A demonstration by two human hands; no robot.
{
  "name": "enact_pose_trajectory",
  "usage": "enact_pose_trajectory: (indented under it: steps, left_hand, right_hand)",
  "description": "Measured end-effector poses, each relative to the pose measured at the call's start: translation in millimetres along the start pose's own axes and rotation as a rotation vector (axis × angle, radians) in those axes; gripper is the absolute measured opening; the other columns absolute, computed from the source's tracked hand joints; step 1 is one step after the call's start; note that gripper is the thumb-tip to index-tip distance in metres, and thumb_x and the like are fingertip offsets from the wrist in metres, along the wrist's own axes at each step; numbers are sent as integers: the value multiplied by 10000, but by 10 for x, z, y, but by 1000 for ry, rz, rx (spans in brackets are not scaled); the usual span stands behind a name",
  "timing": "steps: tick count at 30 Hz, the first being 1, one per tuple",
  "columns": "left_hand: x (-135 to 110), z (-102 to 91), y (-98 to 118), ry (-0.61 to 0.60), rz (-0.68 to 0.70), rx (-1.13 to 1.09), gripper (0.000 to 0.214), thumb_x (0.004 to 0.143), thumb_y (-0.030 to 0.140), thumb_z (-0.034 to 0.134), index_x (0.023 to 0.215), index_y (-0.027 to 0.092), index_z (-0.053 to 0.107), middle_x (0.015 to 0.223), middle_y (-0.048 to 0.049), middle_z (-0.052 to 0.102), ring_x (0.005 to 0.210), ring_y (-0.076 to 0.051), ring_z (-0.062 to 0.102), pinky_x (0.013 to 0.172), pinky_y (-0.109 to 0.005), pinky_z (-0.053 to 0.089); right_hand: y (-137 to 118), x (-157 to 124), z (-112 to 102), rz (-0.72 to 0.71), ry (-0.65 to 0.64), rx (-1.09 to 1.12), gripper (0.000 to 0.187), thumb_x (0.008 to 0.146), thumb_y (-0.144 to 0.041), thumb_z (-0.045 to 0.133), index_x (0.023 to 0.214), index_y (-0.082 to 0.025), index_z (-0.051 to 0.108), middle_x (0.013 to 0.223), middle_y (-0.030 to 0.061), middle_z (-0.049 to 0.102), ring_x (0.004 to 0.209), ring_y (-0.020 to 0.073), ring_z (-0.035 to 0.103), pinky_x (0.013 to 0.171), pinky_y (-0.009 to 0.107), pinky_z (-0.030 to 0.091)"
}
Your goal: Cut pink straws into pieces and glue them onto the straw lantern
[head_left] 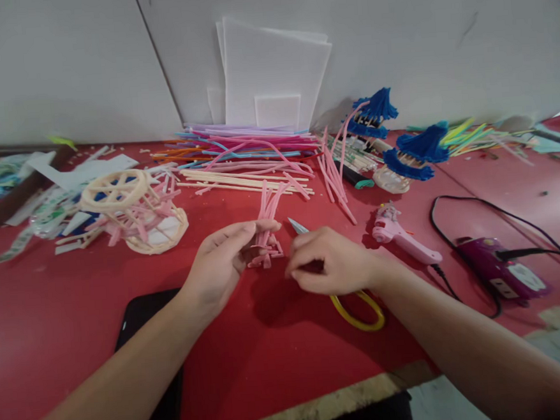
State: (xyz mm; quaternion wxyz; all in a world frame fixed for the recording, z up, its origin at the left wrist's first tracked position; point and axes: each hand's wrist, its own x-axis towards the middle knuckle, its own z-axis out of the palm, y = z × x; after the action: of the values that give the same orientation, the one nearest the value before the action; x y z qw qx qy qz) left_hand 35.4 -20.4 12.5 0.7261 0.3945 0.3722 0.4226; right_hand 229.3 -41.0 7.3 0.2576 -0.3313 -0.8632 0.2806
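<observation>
My left hand [221,262] pinches a small bundle of pink straw pieces [266,227] that stands up from the red table [271,351]. Just right of it, my right hand [329,261] is closed around yellow-handled scissors [358,307]. Their grey blade tip [298,226] pokes out beside the pink bundle, and one yellow loop shows below the hand.
A straw wheel model [133,210] stands at the left. Coloured straws [251,151] and white foam sheets [270,76] lie against the back wall. A pink glue gun [401,233], a purple power strip [499,265] with black cords and blue tasselled pieces [414,149] sit right. A black phone [144,322] lies under my left forearm.
</observation>
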Motion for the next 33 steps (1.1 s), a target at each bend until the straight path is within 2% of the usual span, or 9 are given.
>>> enact_pose_trajectory:
  steps: [2, 4, 6, 10, 13, 17, 25, 29, 33]
  left_hand:
    - [-1, -9, -6, 6, -10, 5, 172, 781, 251, 659, 826, 146, 788, 761, -73, 737, 620, -132, 621, 583, -242, 499]
    - [-4, -12, -11, 2, -18, 7, 166, 778, 252, 662, 815, 152, 789, 779, -77, 742, 632, -136, 623, 597, -248, 498]
    - [-9, -12, -15, -8, -21, 0, 159, 774, 255, 667, 804, 158, 789, 771, -73, 738, 647, -142, 624, 607, -252, 496]
    - [-18, 0, -14, -64, -35, -40, 155, 772, 250, 658, 759, 160, 783, 653, -42, 679, 639, -144, 605, 630, -259, 495]
    - [-29, 13, -7, -102, -68, -57, 152, 750, 244, 664, 705, 151, 775, 604, -32, 634, 612, -135, 579, 625, -251, 496]
    - [-52, 17, 4, -165, -135, -43, 163, 748, 236, 660, 684, 140, 774, 618, -34, 631, 599, -116, 565, 618, -223, 496]
    - [-54, 49, -38, -219, -144, 38, 188, 803, 253, 628, 666, 145, 699, 685, -35, 644, 628, -123, 594, 648, -239, 501]
    - [-44, 35, -113, -129, 4, 115, 112, 806, 282, 668, 790, 185, 615, 769, -11, 655, 744, -143, 619, 709, -263, 495]
    - [-23, -8, -115, -76, 114, 314, 169, 798, 314, 693, 823, 170, 607, 749, 7, 656, 695, -111, 604, 719, -248, 471]
  right_hand:
    - [3, -11, 2, -68, -99, -50, 195, 811, -156, 555, 661, -178, 678, 613, 20, 646, 568, 119, 567, 594, 241, 451]
    - [8, -6, 7, -59, -104, -32, 279, 876, -238, 547, 628, -181, 660, 579, 15, 628, 561, 117, 558, 592, 239, 447]
    - [17, 7, 15, 45, 2, 95, 330, 910, -340, 536, 653, -173, 660, 570, 1, 603, 544, 102, 536, 558, 221, 432]
    - [35, 37, 79, 302, 224, 623, 380, 853, -538, 576, 846, -168, 667, 623, -25, 573, 486, 77, 493, 462, 201, 431]
    - [28, 53, 150, 365, 257, 859, 363, 790, -515, 673, 881, -164, 662, 664, -21, 582, 488, 73, 498, 451, 204, 461]
    - [1, 61, 206, 354, 282, 968, 311, 816, -442, 673, 962, -168, 688, 714, -4, 622, 511, 68, 492, 445, 190, 457]
    - [-51, 60, 191, 385, 405, 623, 278, 861, -425, 617, 818, -172, 724, 686, 12, 650, 616, 105, 553, 593, 234, 476]
    - [-57, 54, 178, 400, 486, 530, 307, 842, -444, 624, 748, -169, 724, 611, -2, 614, 531, 93, 496, 499, 226, 413]
    - [-60, 43, 166, 471, 489, 449, 340, 806, -471, 648, 724, -150, 725, 554, -8, 577, 492, 87, 460, 458, 223, 367]
